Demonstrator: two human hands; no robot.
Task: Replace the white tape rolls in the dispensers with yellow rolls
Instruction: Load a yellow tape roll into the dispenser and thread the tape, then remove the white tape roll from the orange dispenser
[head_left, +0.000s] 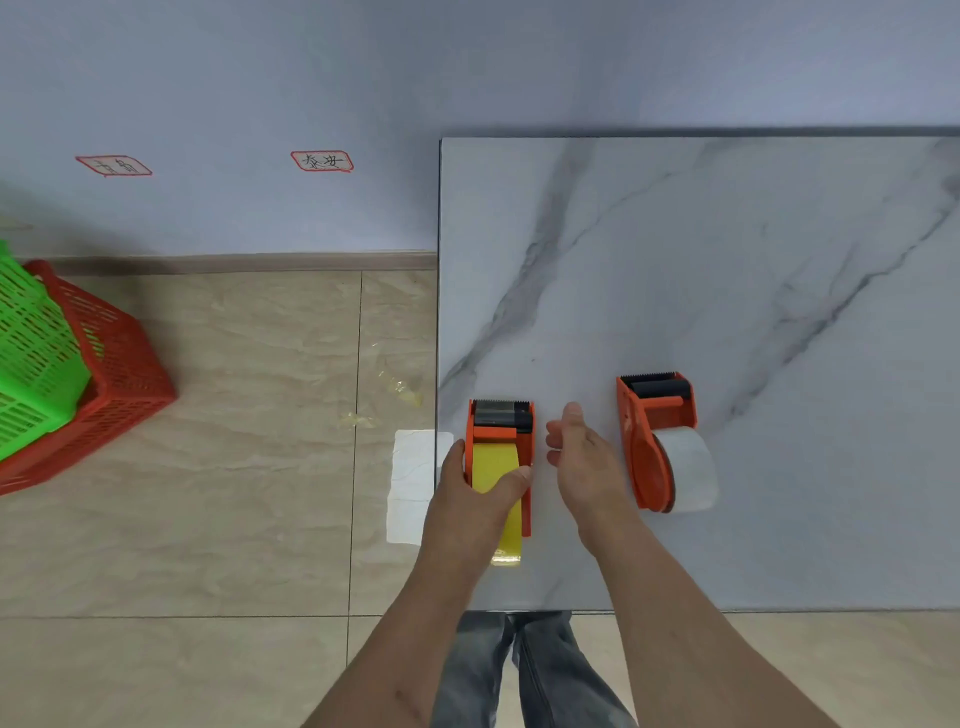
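Two orange tape dispensers stand on the marble-patterned tabletop (727, 260), near its front edge, with their serrated cutter ends pointing away from the person. The left dispenser (523, 431) sits close to the tabletop's left edge and carries a yellow roll (493, 462); a loose tail of yellow tape (509, 545) extends from under the hand toward the front edge and lies on the tabletop. The left hand (467, 499) grips this dispenser from above: the thumb lies along its left outer side and a finger curls over the yellow roll at the right, so the hand is closed around the dispenser body and roll. The right hand (582, 457) is between the two dispensers, fingers relaxed and loosely extended forward, holding nothing; whether it touches the tabletop cannot be determined. The right dispenser (649, 441) stands apart from both hands, to the right of the right hand, and still carries a white roll (691, 467) seated on its hub. A white sheet (410, 483) hangs at the tabletop's left edge beside the left hand. On the tiled floor (234, 441) to the left, a green basket (31, 353) is nested in a red basket (119, 364) near the wall (234, 78), which bears two red-bordered labels (322, 161). Crumpled scraps of yellowish tape (400, 387) lie on the floor near the tabletop's left edge.
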